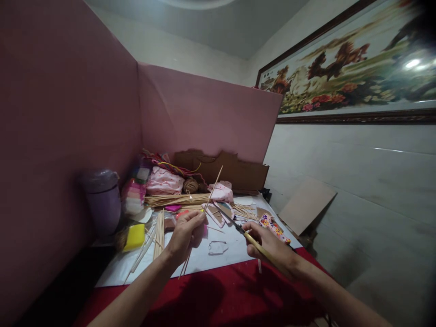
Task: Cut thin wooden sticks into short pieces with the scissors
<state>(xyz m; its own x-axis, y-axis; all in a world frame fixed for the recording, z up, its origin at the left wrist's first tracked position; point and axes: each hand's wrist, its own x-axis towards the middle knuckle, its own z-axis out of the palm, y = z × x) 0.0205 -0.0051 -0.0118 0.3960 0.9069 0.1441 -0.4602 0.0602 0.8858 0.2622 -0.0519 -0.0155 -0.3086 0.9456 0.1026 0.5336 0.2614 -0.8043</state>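
My left hand [186, 235] is closed round thin bamboo sticks [211, 191] that slant up to the right above the table and poke out below my fist. My right hand [270, 247] grips a craft knife [238, 227] with a yellowish handle, its dark blade pointing up-left toward the sticks. Both hands hover over a white sheet [218, 261] laid on a red cloth [218, 295].
A bundle of bamboo sticks [177, 199], a twine ball [190, 185], pink fabric [165, 181], a yellow sponge [135, 237], a lilac jar [102, 200], cardboard pieces [231, 170] and floral fabric [272, 226] crowd the table. Pink boards [68, 113] wall the left and back. A board [306, 204] leans by the right wall.
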